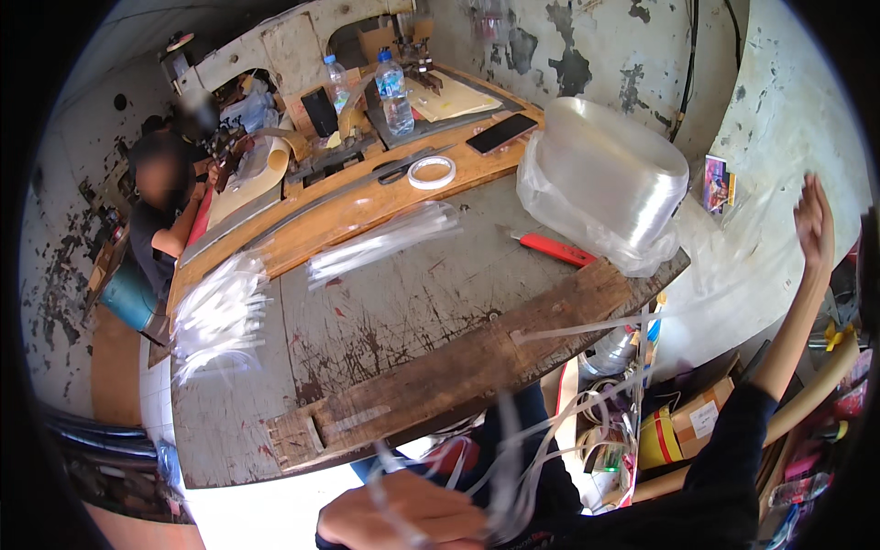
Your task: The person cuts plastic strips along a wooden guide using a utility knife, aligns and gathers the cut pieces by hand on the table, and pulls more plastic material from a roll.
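Observation:
My left hand point(403, 511) is low at the front edge of the workbench, blurred, its fingers curled round clear plastic strips point(536, 467) that hang in loose loops beside it. Far to the right, my right hand point(812, 225) is raised on an outstretched arm, fingers extended, with nothing visible in it. One strip lies across the worn wooden board point(440, 378) and runs off its right end. A big oval coil of clear plastic strip point(610, 170), partly wrapped in film, rests at the back right. Beside it lies a red utility knife point(556, 247).
Cut strips lie in a bundle point(385, 243) mid-bench and in a pile point(220, 316) at the left. Behind are a tape roll point(431, 172), scissors point(403, 170), a phone point(501, 134) and water bottles point(394, 96). Another person point(165, 202) sits at the left. Boxes point(701, 422) crowd the lower right.

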Motion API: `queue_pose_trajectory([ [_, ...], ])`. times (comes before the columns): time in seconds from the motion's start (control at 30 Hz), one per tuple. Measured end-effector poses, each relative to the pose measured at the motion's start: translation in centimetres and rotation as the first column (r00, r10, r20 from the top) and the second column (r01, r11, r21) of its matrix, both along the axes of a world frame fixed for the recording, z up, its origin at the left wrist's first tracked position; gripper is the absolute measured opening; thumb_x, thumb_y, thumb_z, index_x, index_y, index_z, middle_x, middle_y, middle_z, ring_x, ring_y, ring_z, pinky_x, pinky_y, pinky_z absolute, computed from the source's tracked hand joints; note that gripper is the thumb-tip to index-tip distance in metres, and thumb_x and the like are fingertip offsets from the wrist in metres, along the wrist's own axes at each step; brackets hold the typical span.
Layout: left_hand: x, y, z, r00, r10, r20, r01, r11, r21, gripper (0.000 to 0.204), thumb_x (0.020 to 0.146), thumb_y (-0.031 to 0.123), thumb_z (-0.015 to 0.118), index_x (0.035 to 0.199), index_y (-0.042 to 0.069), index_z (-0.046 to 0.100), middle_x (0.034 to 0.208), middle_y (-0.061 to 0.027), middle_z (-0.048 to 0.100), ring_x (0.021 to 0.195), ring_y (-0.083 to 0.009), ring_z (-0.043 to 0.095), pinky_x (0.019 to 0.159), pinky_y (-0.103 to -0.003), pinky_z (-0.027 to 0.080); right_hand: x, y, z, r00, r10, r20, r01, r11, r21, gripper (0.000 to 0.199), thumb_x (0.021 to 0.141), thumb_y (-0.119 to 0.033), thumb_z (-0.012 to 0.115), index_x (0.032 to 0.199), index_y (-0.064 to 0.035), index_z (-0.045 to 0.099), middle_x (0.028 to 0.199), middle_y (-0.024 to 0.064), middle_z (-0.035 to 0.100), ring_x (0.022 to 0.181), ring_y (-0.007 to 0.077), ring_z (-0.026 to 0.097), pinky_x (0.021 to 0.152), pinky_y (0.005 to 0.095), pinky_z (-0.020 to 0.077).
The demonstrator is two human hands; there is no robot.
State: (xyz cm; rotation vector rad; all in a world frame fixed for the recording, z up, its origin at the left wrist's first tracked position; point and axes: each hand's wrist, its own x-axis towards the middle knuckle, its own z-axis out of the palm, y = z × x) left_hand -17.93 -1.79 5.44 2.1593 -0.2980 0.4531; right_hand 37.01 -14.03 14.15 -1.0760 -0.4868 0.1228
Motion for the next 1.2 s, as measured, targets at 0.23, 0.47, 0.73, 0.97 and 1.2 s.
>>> queue_pose_trajectory([
  [0.23, 8.2, -2.1, -3.2, 0.897, 0.321, -0.303, -0.264, 0.94, 0.216, 0.026, 0.091, 0.029, 0.043, 0.095, 0.004, 0.051, 0.076, -0.0108, 0.054, 0.067, -0.0295, 0.056, 0.055, -0.036, 0.045, 9.9, 7.8, 1.2, 0.68, 0.097, 0.727, 0.564, 0.564, -0.603, 0.037, 0.081, -0.035, 0.058, 0.086, 0.0014, 0.053, 0.064, 0.0108, 0.052, 0.053, 0.0246, 0.049, 0.054, 0.0329, 0.0422],
  [0.47, 6.6, 0.1, -2.5, 0.799, 0.466, -0.379, -0.541, 0.832, -0.118, 0.028, 0.093, 0.022, 0.039, 0.112, 0.004, 0.047, 0.095, -0.0142, 0.054, 0.088, -0.0284, 0.055, 0.076, -0.036, 0.043, -18.4, 10.6, -3.6, 0.261, 0.682, 0.683, 0.313, 0.61, -0.728, 0.048, 0.074, -0.019, 0.064, 0.115, 0.0008, 0.048, 0.122, 0.0163, 0.044, 0.103, 0.0303, 0.05, 0.08, 0.0373, 0.0423],
  [0.73, 7.7, 0.6, -1.5, 0.963, 0.02, -0.269, -0.1, 0.953, -0.287, 0.031, 0.094, 0.027, 0.032, 0.095, 0.001, 0.048, 0.09, -0.0167, 0.05, 0.08, -0.0349, 0.051, 0.071, -0.041, 0.04, -29.6, 6.9, -5.1, 0.209, 0.562, 0.8, 0.133, 0.795, -0.593, 0.059, 0.065, -0.021, 0.07, 0.117, -0.0021, 0.049, 0.13, 0.0187, 0.036, 0.124, 0.037, 0.031, 0.099, 0.048, 0.0269],
  [0.97, 6.7, 1.9, -2.1, 0.853, 0.047, -0.52, -0.111, 0.99, -0.092, 0.028, 0.092, 0.031, 0.036, 0.092, 0.007, 0.05, 0.08, -0.0107, 0.057, 0.073, -0.0298, 0.056, 0.063, -0.038, 0.043, -29.0, 9.7, -8.0, 0.148, 0.713, 0.685, 0.216, 0.653, -0.726, 0.057, 0.065, -0.017, 0.07, 0.116, -0.0049, 0.048, 0.129, 0.017, 0.035, 0.119, 0.036, 0.036, 0.098, 0.048, 0.03],
  [1.2, 5.9, 0.3, -4.1, 0.889, -0.019, -0.457, -0.028, 0.995, -0.096, 0.024, 0.091, 0.026, 0.04, 0.086, 0.004, 0.049, 0.067, -0.0129, 0.056, 0.062, -0.0316, 0.057, 0.054, -0.04, 0.044, -29.7, 18.1, -8.9, -0.288, 0.724, 0.627, 0.187, 0.684, -0.705, 0.056, 0.071, -0.009, 0.065, 0.121, -0.0055, 0.041, 0.128, 0.0163, 0.036, 0.119, 0.0342, 0.037, 0.101, 0.0455, 0.0285],
])
